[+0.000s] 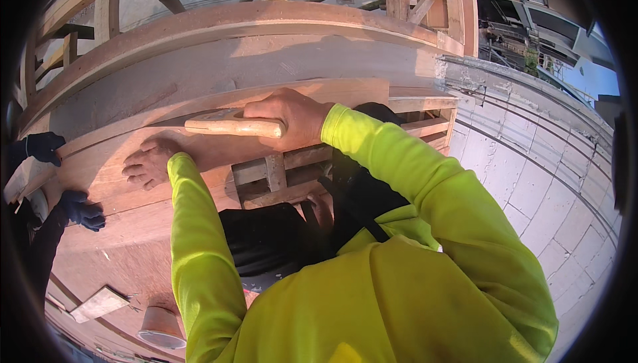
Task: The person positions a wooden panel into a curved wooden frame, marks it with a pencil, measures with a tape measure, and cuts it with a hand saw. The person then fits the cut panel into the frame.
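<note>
My right hand [292, 116] is closed round a pale wooden tool handle [229, 125], smooth and rounded at its ends. Whatever blade or body the tool has cannot be made out. It lies over a long reddish-brown wooden board [345, 90] running across in front of me. Left of the handle, my left hand [151, 162] rests on the wood, palm down with fingers apart, holding nothing. Farther left, another person's two dark-gloved hands, one upper [44, 147] and one lower [82, 210], are at the wood's left end.
Slatted wooden frames [276, 190] stand beneath the board, close to my dark-clothed legs. A timber railing framework [266, 14] spans the far side. Pale paving [531, 163] lies at right. A bucket [161, 326] and a board offcut [100, 304] are at lower left.
</note>
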`<state>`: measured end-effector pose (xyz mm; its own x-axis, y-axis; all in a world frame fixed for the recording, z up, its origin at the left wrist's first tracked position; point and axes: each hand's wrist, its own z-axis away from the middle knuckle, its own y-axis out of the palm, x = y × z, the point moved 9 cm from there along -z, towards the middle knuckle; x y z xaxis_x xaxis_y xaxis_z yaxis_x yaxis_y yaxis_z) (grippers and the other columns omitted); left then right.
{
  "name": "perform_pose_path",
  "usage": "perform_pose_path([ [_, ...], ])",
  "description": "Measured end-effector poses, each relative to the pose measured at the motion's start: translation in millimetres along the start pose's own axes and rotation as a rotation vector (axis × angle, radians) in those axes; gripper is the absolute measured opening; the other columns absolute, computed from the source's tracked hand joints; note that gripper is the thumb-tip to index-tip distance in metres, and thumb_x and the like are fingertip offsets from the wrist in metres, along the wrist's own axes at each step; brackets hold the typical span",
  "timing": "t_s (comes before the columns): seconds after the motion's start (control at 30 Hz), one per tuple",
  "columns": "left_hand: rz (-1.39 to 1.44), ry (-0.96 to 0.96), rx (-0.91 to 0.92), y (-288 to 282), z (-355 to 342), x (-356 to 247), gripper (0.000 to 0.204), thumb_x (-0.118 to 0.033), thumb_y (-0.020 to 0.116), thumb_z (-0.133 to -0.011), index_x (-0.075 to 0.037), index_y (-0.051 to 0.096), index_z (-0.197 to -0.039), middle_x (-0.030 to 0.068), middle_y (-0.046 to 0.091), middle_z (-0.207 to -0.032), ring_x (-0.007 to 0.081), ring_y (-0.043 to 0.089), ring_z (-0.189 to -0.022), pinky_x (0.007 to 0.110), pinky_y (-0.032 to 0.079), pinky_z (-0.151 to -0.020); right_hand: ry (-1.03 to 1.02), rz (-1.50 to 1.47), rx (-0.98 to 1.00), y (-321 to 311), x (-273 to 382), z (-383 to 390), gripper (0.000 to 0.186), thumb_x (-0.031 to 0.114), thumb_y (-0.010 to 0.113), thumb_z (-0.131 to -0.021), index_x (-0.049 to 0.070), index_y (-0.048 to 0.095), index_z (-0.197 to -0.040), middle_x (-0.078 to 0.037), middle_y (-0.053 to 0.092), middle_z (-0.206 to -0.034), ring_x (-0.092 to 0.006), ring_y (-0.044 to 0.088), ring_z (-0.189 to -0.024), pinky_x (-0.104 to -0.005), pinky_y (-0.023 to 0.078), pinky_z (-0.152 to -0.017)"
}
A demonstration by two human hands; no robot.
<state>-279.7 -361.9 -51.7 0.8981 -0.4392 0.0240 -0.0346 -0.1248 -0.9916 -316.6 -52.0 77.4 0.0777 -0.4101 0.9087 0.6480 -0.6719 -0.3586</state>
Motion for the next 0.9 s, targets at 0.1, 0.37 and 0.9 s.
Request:
perform_pose_path([
  [0.1,0.042,-0.011,-0.090,-5.6,-0.6,-0.4,0.065,-0.038,0.036,-0.097,-0.004,0.040,-0.152,0.0156,0.032,-0.162,0.0351,0.031,-0.149,0.061,0.027,-0.113,-0.025,0.034,-0.080,-6.9,4.7,2.3,0.019,0.013,0.070,-0.076,0.010,0.066,-0.095,-0.015,0.067,-0.076,-0.0394,0.064,-0.073,-0.0469,0.049,-0.066],
  [0.37,0.046,-0.015,-0.108,19.9,-5.0,8.3,0.069,-0.043,0.036,-0.096,-0.006,0.038,-0.154,0.0172,0.032,-0.163,0.0376,0.030,-0.149,0.063,0.027,-0.114,0.058,0.052,-0.049,-4.7,-0.8,2.7,0.017,0.015,0.070,-0.077,0.008,0.067,-0.092,-0.016,0.066,-0.075,-0.0357,0.061,-0.069,-0.0417,0.049,-0.066],
  [0.9,0.105,0.069,0.568,9.0,181.5,-20.8,0.112,-0.054,0.063,-0.083,-0.001,0.001,-0.160,0.0350,-0.008,-0.163,0.0530,-0.007,-0.152,0.067,0.009,-0.119,-0.031,0.049,-0.038,0.4,-12.9,-2.9,0.014,0.012,0.066,-0.078,0.006,0.063,-0.090,-0.021,0.066,-0.081,-0.0422,0.064,-0.076,-0.0455,0.051,-0.067],
])
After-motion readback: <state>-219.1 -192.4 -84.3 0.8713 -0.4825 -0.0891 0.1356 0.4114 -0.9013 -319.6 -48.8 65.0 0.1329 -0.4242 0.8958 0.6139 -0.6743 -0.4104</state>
